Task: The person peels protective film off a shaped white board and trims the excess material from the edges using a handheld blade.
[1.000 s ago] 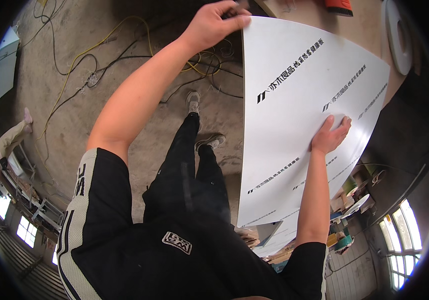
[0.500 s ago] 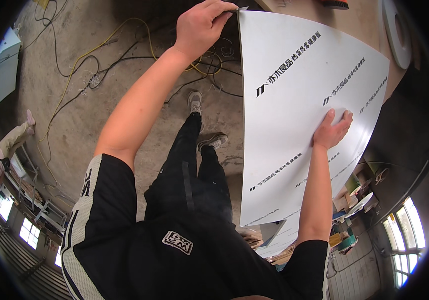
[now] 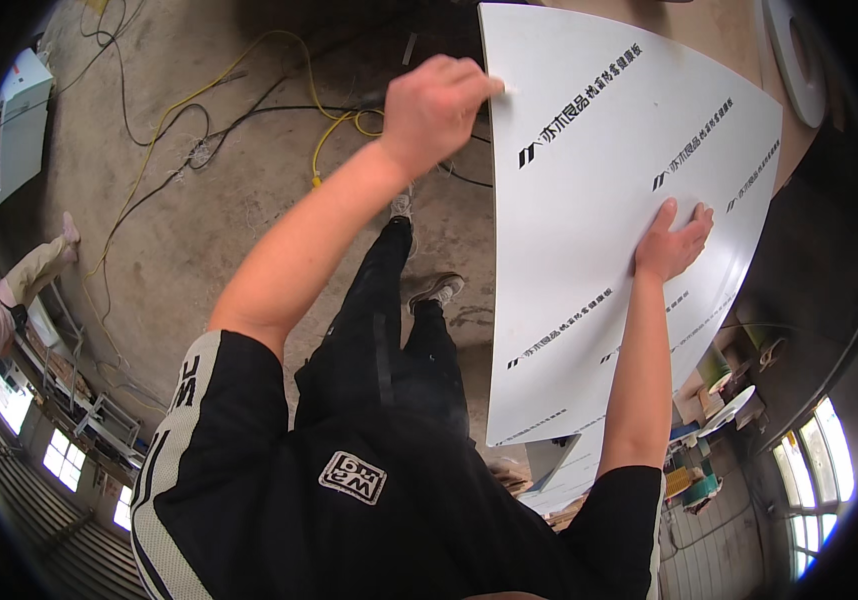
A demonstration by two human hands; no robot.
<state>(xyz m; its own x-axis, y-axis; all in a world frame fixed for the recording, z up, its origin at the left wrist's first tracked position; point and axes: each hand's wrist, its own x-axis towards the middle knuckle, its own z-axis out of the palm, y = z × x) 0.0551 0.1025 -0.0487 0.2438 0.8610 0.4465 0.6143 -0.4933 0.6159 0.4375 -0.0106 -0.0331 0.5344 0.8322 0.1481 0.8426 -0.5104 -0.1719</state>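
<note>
A large white panel (image 3: pixel 569 240) with dark printed marks lies on my right. Along its left edge, near the far end, is my left hand (image 3: pixel 436 112), fingers pinched together. A small thin blade (image 3: pixel 509 91) sticks out past the fingertips over the panel's edge; it is smeared by motion, and its grip is hidden in the hand. My right hand (image 3: pixel 671 243) rests flat on the panel's surface, right of the middle, with thumb and fingers apart.
Yellow and black cables (image 3: pixel 199 130) run over the concrete floor on the left. A person (image 3: pixel 9 300) is at the far left beside metal frames. A white ring-shaped piece (image 3: pixel 797 65) lies on a brown board (image 3: pixel 719 35) at the far right. Stacked goods (image 3: pixel 694 480) stand at the lower right.
My left hand has come nearer to me along the panel's left edge, with the small blade in its fingers. My right hand stays flat on the panel.
</note>
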